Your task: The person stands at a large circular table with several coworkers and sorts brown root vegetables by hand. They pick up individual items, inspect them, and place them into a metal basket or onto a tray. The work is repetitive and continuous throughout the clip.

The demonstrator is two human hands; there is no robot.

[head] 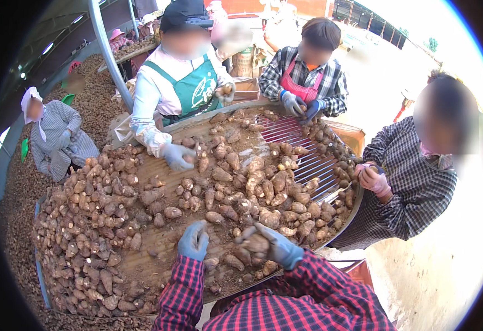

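Observation:
My right hand, in a blue-grey work glove, grips a brown taro corm just over the near edge of the sorting table. To its left, my left hand, gloved alike, hovers over the tabletop with fingers and thumb curled; whether anything small sits inside the curl is hidden. Loose taro corms lie between and below my hands. Beyond them, more corms spread across the middle of the table. A tall heap of taro corms covers the left side.
A metal bar grate fills part of the table's far right. Around the rim stand co-workers: one in a green apron, another in a pink apron, a third in a checked garment. A metal post rises behind the table.

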